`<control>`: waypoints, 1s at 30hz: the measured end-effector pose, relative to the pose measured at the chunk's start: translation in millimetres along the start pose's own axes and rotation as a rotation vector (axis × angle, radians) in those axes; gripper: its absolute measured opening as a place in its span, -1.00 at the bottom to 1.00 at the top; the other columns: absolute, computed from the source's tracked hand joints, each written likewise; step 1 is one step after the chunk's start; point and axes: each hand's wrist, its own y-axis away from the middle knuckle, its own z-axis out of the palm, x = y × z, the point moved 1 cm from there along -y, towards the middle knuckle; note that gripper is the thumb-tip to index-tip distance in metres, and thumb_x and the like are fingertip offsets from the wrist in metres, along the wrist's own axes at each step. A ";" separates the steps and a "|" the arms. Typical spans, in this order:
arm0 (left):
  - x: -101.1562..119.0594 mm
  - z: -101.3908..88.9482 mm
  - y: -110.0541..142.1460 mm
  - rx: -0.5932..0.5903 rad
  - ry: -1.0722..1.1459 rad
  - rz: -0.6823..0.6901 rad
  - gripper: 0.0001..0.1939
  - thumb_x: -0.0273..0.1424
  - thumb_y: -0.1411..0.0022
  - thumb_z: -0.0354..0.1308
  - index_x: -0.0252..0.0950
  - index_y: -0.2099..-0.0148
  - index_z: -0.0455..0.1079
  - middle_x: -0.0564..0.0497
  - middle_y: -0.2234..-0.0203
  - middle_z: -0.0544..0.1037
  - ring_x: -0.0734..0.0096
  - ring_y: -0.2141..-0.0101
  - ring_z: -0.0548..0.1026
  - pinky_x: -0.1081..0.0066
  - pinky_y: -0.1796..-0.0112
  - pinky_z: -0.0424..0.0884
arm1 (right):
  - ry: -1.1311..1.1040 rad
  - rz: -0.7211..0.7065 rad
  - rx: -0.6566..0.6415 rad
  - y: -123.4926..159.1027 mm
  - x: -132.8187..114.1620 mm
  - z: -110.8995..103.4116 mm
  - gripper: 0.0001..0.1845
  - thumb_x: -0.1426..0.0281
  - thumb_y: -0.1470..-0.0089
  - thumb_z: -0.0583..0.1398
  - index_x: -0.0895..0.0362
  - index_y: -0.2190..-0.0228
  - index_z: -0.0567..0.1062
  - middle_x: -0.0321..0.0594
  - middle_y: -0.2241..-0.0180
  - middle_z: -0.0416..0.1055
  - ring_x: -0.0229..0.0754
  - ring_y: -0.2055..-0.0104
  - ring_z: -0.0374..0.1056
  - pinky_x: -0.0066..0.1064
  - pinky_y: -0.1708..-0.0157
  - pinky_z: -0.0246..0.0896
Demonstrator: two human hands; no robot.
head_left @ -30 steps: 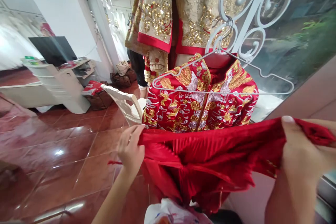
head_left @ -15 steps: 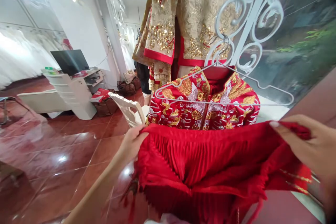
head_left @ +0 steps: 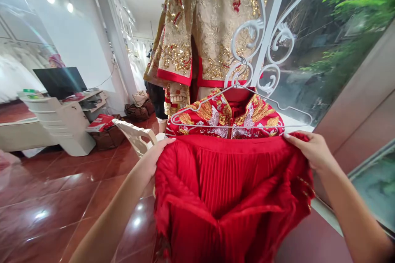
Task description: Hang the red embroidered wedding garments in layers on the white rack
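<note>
I hold a red pleated skirt (head_left: 228, 189) up by its waistband, stretched between both hands. My left hand (head_left: 154, 157) is closed on the waistband's left end. My right hand (head_left: 310, 151) pinches the right end. Just behind the skirt hangs a red jacket with gold and silver embroidery (head_left: 225, 117) on a white wire hanger (head_left: 240, 102). The hanger's hook sits on a white scrolled metal stand (head_left: 262, 49). The skirt's waistband is level with the hanger's lower bar.
A gold embroidered garment with red trim (head_left: 203, 28) hangs above the red jacket. A white chair (head_left: 135, 135) stands to the left on the glossy red tile floor (head_left: 55, 197). Farther left is a white desk with a dark monitor (head_left: 60, 82). A window (head_left: 336, 41) is at right.
I have lifted the skirt and spread it wider and flatter, so it now covers the lower part of the red jacket. Both arms have stretched further forward.
</note>
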 end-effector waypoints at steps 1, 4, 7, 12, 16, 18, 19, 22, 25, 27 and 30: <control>-0.7 2.5 -9.0 -0.034 0.055 -0.059 -0.73 -0.21 -0.03 0.01 -0.28 0.50 0.38 -0.08 0.56 0.55 0.17 0.39 0.55 0.20 0.33 0.50 | -0.067 0.049 -0.017 -6.3 1.4 4.2 -0.71 0.36 0.44 0.40 0.21 0.54 0.53 -0.26 0.60 0.41 -0.28 0.59 0.26 -0.50 0.60 0.15; -5.8 8.2 -29.0 -0.101 0.319 -0.290 -0.82 -0.27 0.04 0.09 -0.29 0.47 0.37 -0.07 0.55 0.56 0.21 0.41 0.55 0.23 0.33 0.50 | -0.188 0.143 -0.052 -23.3 5.8 12.6 -0.73 0.46 0.40 0.39 0.23 0.49 0.55 -0.19 0.56 0.46 -0.24 0.55 0.32 -0.49 0.56 0.20; -7.0 7.6 -41.1 -0.084 0.509 -0.369 -0.86 -0.35 0.09 0.15 -0.31 0.43 0.38 -0.03 0.55 0.56 0.28 0.46 0.54 0.28 0.33 0.50 | -0.234 0.164 -0.094 -39.8 8.2 15.0 -0.81 0.51 0.32 0.35 0.26 0.49 0.55 -0.15 0.56 0.46 -0.23 0.57 0.33 -0.46 0.56 0.20; -1.1 -5.8 -49.7 -0.139 0.416 -0.278 -0.81 -0.34 0.11 0.25 -0.36 0.43 0.42 -0.03 0.56 0.55 0.35 0.50 0.51 0.37 0.37 0.45 | -0.266 0.142 -0.192 -60.2 9.1 16.0 -0.80 0.59 0.36 0.34 0.28 0.51 0.54 -0.19 0.59 0.44 -0.27 0.59 0.30 -0.52 0.59 0.16; 3.5 -24.4 -55.3 -0.112 -0.024 -0.033 -0.72 -0.20 0.07 0.24 -0.36 0.52 0.42 0.05 0.65 0.48 0.39 0.54 0.45 0.48 0.51 0.34 | -0.277 0.195 -0.235 -66.5 7.2 18.2 -0.74 0.54 0.37 0.37 0.25 0.47 0.55 -0.17 0.56 0.45 -0.23 0.57 0.32 -0.50 0.58 0.17; 5.9 -31.1 -57.3 0.008 -0.262 0.123 -0.71 -0.21 0.08 0.25 -0.36 0.55 0.40 0.08 0.67 0.45 0.43 0.56 0.43 0.53 0.55 0.27 | -0.275 0.154 -0.223 -68.3 5.1 19.4 -0.74 0.51 0.36 0.37 0.24 0.47 0.55 -0.17 0.54 0.46 -0.25 0.55 0.31 -0.52 0.57 0.15; 6.9 -33.0 -57.6 0.083 -0.341 0.185 -0.72 -0.22 0.09 0.26 -0.36 0.51 0.41 0.09 0.66 0.45 0.44 0.57 0.42 0.54 0.55 0.26 | -0.278 0.120 -0.219 -69.1 4.2 19.9 -0.74 0.50 0.37 0.38 0.24 0.46 0.56 -0.17 0.52 0.46 -0.26 0.54 0.31 -0.53 0.56 0.14; 8.3 -32.2 -56.0 0.180 -0.410 0.304 -0.57 -0.24 0.05 0.24 -0.33 0.12 0.39 0.09 0.56 0.52 0.41 0.51 0.47 0.51 0.47 0.34 | -0.282 0.053 -0.227 -71.2 3.5 21.3 -0.69 0.46 0.38 0.39 0.22 0.43 0.57 -0.18 0.47 0.47 -0.28 0.50 0.31 -0.54 0.54 0.13; 8.7 -28.9 -53.6 0.092 -0.404 0.420 -0.47 -0.27 -0.06 0.15 -0.31 -0.09 0.28 -0.05 0.22 0.56 0.31 0.27 0.53 0.39 0.20 0.41 | -0.278 0.060 -0.208 -71.8 4.9 21.7 -0.67 0.41 0.39 0.39 0.21 0.43 0.56 -0.21 0.51 0.44 -0.25 0.50 0.31 -0.51 0.52 0.15; 10.3 -30.0 -52.5 0.068 -0.420 0.483 -0.52 -0.28 -0.09 0.12 -0.32 -0.06 0.34 -0.09 0.06 0.49 0.24 0.11 0.47 0.32 0.03 0.33 | -0.288 0.082 -0.196 -70.9 3.9 21.5 -0.67 0.40 0.41 0.39 0.21 0.45 0.56 -0.20 0.54 0.43 -0.23 0.51 0.32 -0.48 0.51 0.15; 15.6 -35.3 -50.9 0.058 -0.463 0.499 -0.60 -0.28 -0.09 0.11 -0.32 0.03 0.44 -0.07 0.09 0.51 0.20 0.09 0.47 0.26 -0.02 0.30 | -0.322 0.076 -0.175 -68.6 -3.8 18.4 -0.67 0.37 0.43 0.39 0.20 0.47 0.54 -0.18 0.54 0.43 -0.20 0.53 0.31 -0.45 0.52 0.14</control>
